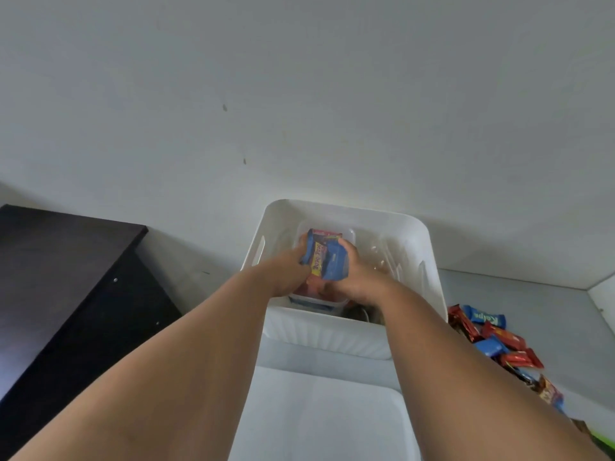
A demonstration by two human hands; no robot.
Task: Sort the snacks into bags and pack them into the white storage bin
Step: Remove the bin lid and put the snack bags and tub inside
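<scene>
Head view, single frame. Both bare forearms are extended forward over the white storage bin (pixel 429 261), which is set against a pale wall (pixel 299 94).

A clear bag of snacks (pixel 324 257) is held inside the bin, toward its left half. Blue, red and yellow wrappers are seen through the plastic; one yellow label with print is visible but not legible. Reddish wrappers are seen at the bag's lower end, between the two hands.

Left hand (pixel 289 271): closed around the left side of the bag, fingers wrapped over its upper edge. Right hand (pixel 356 277): closed around the right side of the bag, fingers curled onto the blue wrappers. The bag is gripped from both sides at once.

Whether the bag rests on the bin floor or is held above it cannot be told. Something dark is noted in the bin's near right corner, under the right wrist; it cannot be identified.

A loose pile of wrapped snacks (pixel 496 341), red and blue, lies on the desk (pixel 532 301) just right of the bin, partly hidden by the right forearm. A white lid-like surface (pixel 316 420) lies in front of the bin. A dark cabinet (pixel 66 277) stands at left, apart from the bin.
</scene>
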